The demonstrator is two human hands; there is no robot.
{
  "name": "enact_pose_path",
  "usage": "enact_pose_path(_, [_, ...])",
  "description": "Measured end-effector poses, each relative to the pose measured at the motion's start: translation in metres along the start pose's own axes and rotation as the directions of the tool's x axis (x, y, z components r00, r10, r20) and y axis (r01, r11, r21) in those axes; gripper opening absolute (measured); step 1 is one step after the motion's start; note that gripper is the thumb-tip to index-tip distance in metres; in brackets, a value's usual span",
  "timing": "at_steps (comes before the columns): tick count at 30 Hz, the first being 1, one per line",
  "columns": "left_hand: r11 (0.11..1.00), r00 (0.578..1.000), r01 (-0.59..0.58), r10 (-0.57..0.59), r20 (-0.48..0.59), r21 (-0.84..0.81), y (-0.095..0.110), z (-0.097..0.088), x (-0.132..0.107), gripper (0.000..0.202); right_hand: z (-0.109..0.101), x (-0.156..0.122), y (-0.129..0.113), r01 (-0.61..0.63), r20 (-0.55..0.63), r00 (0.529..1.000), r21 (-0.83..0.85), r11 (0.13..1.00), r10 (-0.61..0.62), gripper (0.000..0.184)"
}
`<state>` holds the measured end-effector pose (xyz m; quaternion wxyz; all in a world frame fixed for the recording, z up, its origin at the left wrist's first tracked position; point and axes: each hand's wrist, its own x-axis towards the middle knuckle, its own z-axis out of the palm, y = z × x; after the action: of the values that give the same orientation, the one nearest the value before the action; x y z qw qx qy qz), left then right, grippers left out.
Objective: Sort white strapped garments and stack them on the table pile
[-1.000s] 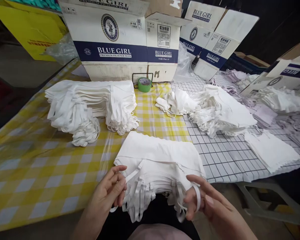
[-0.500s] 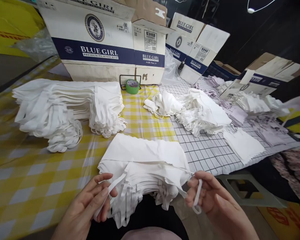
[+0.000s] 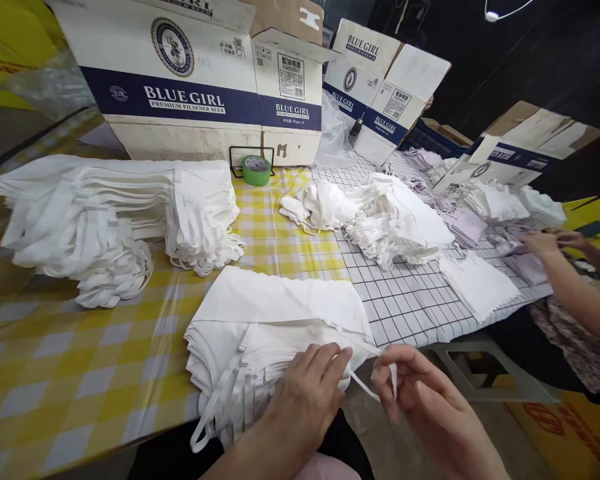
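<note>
In front of me a stack of white fabric garments [image 3: 280,300] with thin straps lies at the table edge, its strap ends hanging over. My right hand [image 3: 425,400], just right of the stack, has its fingers curled round a white strap [image 3: 365,387] that runs from the garments. Across the front of the stack reaches my left hand [image 3: 307,390], its fingers close together at the other part of that strap. A loose strap loop [image 3: 205,423] dangles at the stack's left side.
A larger pile of white garments [image 3: 105,193] lies at the left. Green tape [image 3: 257,171] sits before a beer carton [image 3: 180,133]. More white garments [image 3: 400,213] are on the grid cloth. A co-worker's hands [image 3: 545,243] handle lilac fabric at the right, near a stool [image 3: 495,393].
My left hand has let go of the left strap and crossed right to the strap by my right hand. A co-worker's arms have come into view. The view has shifted slightly.
</note>
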<state>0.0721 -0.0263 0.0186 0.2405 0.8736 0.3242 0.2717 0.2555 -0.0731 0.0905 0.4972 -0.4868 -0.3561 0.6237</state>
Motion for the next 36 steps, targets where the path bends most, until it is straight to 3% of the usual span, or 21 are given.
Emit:
enact_pose_path(2, [0.998, 0.998, 0.044, -0.042, 0.035, -0.045, -0.002, 0.011, 0.011, 0.037, -0.003, 0.002, -0.001, 0.017, -0.005, 1.000, -0.009, 1.000, -0.017, 0.031])
enact_pose_path(5, [0.994, 1.000, 0.025, -0.026, -0.009, -0.108, -0.011, 0.019, 0.011, 0.021, -0.011, 0.007, -0.002, 0.049, -0.048, 0.998, 0.004, 0.999, -0.049, 0.025])
enact_pose_path(9, [0.984, 0.982, -0.173, 0.169, -0.085, -0.046, -0.021, 0.019, -0.006, 0.022, -0.017, 0.019, -0.001, 0.055, -0.109, 0.993, 0.078, 0.995, -0.046, 0.021])
enact_pose_path(13, [0.954, 0.954, -0.295, 0.298, -0.045, 0.058, -0.022, 0.018, -0.017, 0.018, -0.016, 0.027, -0.001, 0.106, -0.147, 0.985, 0.144, 0.984, -0.085, 0.019])
enact_pose_path(18, [0.965, 0.968, -0.247, 0.249, 0.009, -0.087, -0.013, 0.014, -0.013, 0.012, -0.013, 0.028, -0.005, 0.130, -0.133, 0.985, 0.156, 0.979, -0.110, 0.021])
enact_pose_path(21, [0.955, 0.966, -0.259, 0.259, -0.019, -0.145, -0.009, 0.015, -0.012, 0.010, -0.014, 0.026, -0.007, 0.146, -0.144, 0.982, 0.155, 0.977, -0.123, 0.021])
enact_pose_path(23, [0.967, 0.974, -0.217, 0.206, -0.091, -0.133, -0.009, 0.020, -0.014, 0.014, -0.014, 0.024, -0.007, 0.144, -0.124, 0.984, 0.148, 0.978, -0.126, 0.021])
enact_pose_path(27, [0.999, 0.980, -0.007, -0.002, -0.200, -0.044, -0.011, 0.034, -0.011, 0.027, -0.013, 0.019, 0.000, 0.109, 0.005, 0.994, 0.164, 0.980, -0.112, 0.020])
enact_pose_path(32, [0.986, 0.979, -0.017, 0.049, -0.196, 0.164, -0.013, 0.040, 0.006, 0.021, -0.007, 0.013, 0.018, 0.035, 0.154, 0.985, 0.236, 0.971, -0.073, 0.025])
enact_pose_path(34, [0.988, 0.975, -0.014, 0.047, -0.215, 0.154, -0.014, 0.041, 0.010, 0.024, -0.006, 0.012, 0.023, 0.010, 0.181, 0.982, 0.247, 0.969, -0.057, 0.027])
enact_pose_path(36, [0.994, 0.973, 0.057, -0.033, -0.230, 0.096, -0.014, 0.042, 0.012, 0.022, -0.006, 0.011, 0.026, -0.012, 0.180, 0.983, 0.244, 0.970, -0.034, 0.030])
